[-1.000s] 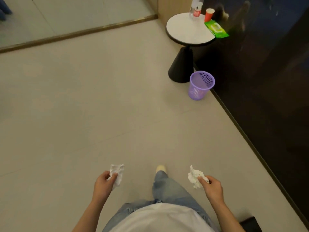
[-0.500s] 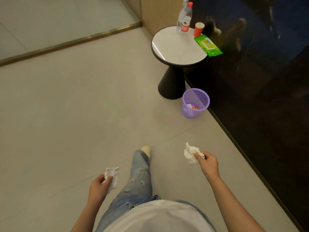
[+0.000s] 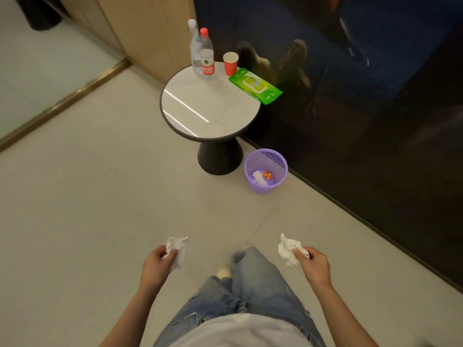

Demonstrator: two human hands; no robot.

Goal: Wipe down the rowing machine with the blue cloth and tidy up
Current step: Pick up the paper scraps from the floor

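Observation:
My left hand [image 3: 156, 265] holds a crumpled white wipe [image 3: 178, 247] low over the floor. In my right hand [image 3: 313, 265] is a second crumpled white wipe [image 3: 288, 249], pinched between the fingertips. A small purple mesh bin [image 3: 266, 171] stands on the floor ahead and slightly right, with a white scrap and an orange wrapper inside. No rowing machine or blue cloth is in view.
A round white-topped side table [image 3: 210, 106] on a black cone base stands just left of the bin. It carries two water bottles [image 3: 203, 55], a red paper cup [image 3: 230, 63] and a green wipes pack [image 3: 255, 85]. A dark glossy wall [image 3: 363, 121] runs along the right.
I have walked forward, so the table and the purple bin are much closer. Both hands keep their hold on the white wipes.

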